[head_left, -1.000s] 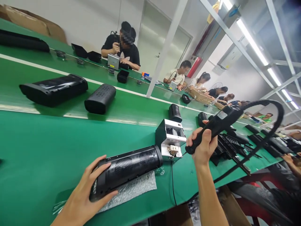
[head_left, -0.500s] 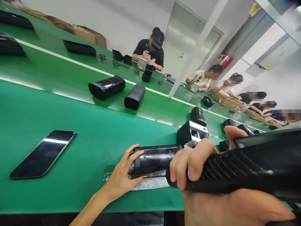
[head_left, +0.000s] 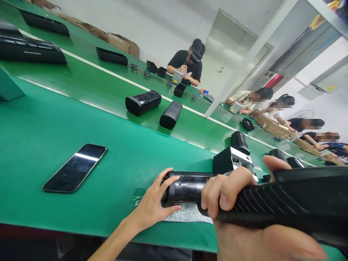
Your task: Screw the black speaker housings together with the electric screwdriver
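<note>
My left hand (head_left: 152,203) is wrapped round the left end of a black speaker housing (head_left: 187,185) with perforated grilles, which lies on its side on a sheet of bubble wrap (head_left: 187,214). My right hand (head_left: 231,188) grips a black electric screwdriver (head_left: 293,197) with a ribbed handle, close to the camera. Its nose points left at the housing's near lower edge. The bit does not show, so I cannot tell whether it touches a screw. The tool and right hand cover the housing's right end.
Behind the housing stands a black and white box-shaped device (head_left: 225,159). A phone (head_left: 76,168) lies on the green table (head_left: 116,203) to the left. Speaker housings (head_left: 143,102) sit on the green conveyor belt (head_left: 103,90). Co-workers (head_left: 187,63) sit along the far side.
The view has swung left, so most things appear further right. The screwdriver's nose has come closer against the housing, and its thin bit no longer shows. My left hand keeps its hold.
</note>
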Tool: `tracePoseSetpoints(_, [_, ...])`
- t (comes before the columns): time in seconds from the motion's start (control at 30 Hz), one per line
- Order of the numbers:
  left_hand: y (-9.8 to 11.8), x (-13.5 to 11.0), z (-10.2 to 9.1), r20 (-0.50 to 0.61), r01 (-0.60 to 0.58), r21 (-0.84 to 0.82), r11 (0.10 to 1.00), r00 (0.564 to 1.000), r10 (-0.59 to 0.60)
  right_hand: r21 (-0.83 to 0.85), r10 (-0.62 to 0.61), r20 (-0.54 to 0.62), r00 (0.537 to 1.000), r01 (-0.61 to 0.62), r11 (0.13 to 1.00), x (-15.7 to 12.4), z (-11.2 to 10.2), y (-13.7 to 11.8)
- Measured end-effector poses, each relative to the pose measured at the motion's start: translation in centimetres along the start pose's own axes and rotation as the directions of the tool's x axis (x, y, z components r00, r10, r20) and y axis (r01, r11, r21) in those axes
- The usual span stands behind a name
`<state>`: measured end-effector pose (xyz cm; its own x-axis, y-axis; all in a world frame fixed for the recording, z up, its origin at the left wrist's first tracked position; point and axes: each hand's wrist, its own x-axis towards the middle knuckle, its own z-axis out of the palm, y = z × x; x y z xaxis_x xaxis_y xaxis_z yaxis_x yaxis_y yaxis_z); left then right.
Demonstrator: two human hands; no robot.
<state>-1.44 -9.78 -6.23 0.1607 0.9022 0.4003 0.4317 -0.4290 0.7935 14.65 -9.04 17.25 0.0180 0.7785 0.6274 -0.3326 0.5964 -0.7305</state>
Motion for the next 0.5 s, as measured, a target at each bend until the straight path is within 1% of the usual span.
tracePoseSetpoints(0.1, [-0.19, -0.04, 0.07, 0.005, 0.001, 0.003, 1.0, 1.0, -0.001, -0.01, 0.023, -0.034, 0.999, -0.023, 1.0, -0.04, 0.22, -0.2])
tracePoseSetpoints(0.2, [-0.33, -0.05, 0.21, 0.007, 0.003, 0.001, 1.0, 1.0, -0.003, -0.019, 0.019, -0.079, 0.997, -0.021, 1.0, 0.0, 0.35, -0.44])
tracePoseSetpoints(0.23, [-0.3, -0.04, 0.21, 0.006, 0.005, 0.0, 1.0, 1.0, -0.005, -0.02, 0.016, -0.078, 0.997, -0.018, 1.0, 0.0, 0.32, -0.48])
tracePoseSetpoints(0.37, [0.08, 0.11, -0.05, 0.007, 0.013, -0.006, 1.0, 1.0, -0.012, -0.03, 0.02, -0.01, 1.0, -0.021, 0.999, -0.14, 0.06, -0.4])
tracePoseSetpoints(0.5, [0.5, 0.25, -0.47, 0.014, 0.009, -0.017, 1.0, 1.0, -0.009, -0.041, -0.031, -0.034, 0.999, 0.029, 0.999, -0.36, 0.28, -0.23])
